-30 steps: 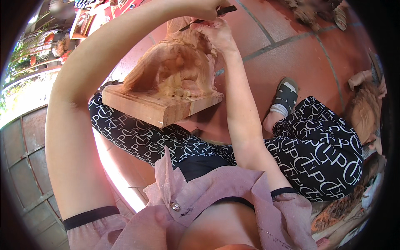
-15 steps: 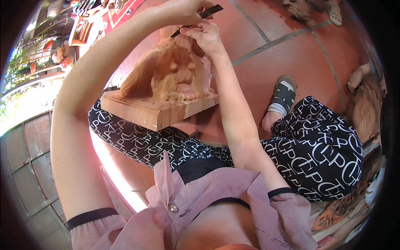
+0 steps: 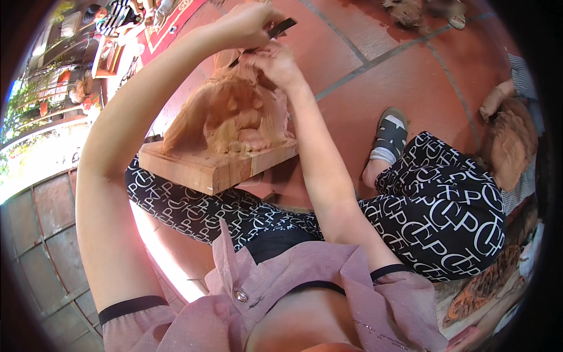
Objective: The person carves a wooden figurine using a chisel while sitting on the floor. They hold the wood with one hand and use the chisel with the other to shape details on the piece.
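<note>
A carved wooden figure (image 3: 199,117) with rounded bumps and long grooved sides stands on a thick square wooden base (image 3: 211,170) in front of me. Over its top, my left hand (image 3: 252,26) is closed around the upper part of a dark, flat, narrow tool (image 3: 282,28), whose end sticks out past the fingers. Just below, my right hand (image 3: 274,63) has its fingers closed on the same tool lower down. The tool's other end slants down to the figure's top. Motion blurs the fingers, and my hands hide the tool's middle and part of the figure's top.
Red floor tiles (image 3: 352,76) stretch ahead and right. My sandalled foot (image 3: 390,138) rests right of the figure. At the right edge, another person's hand (image 3: 491,107) is beside a carved wooden piece (image 3: 513,146). Seated people and a red mat (image 3: 167,29) appear at upper left.
Both hands and the dark tool have shifted left and slightly down, staying at the figure's top. The whole view has also moved a little, so the figure appears slightly lower and farther left.
</note>
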Demonstrator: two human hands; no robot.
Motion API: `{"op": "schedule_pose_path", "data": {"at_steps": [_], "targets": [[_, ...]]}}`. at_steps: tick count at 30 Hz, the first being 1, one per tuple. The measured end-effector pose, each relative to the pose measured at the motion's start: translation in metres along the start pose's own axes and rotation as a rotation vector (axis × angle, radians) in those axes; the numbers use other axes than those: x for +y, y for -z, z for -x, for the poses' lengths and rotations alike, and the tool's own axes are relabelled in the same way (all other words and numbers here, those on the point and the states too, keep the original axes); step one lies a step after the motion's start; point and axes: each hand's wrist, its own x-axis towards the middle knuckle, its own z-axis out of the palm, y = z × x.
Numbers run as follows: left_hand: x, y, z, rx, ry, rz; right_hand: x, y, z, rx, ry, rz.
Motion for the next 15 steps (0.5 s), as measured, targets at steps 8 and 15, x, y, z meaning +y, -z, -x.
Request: {"op": "schedule_pose_path", "data": {"at_steps": [8, 15], "targets": [[-0.002, -0.005, 0.004, 0.206, -0.056, 0.049, 0.003, -0.003, -0.002, 0.035, -0.014, -0.023], [0.002, -0.002, 0.024, 0.306, -0.086, 0.178, -0.015, -0.012, 0.003, 0.097, 0.032, 0.134]]}}
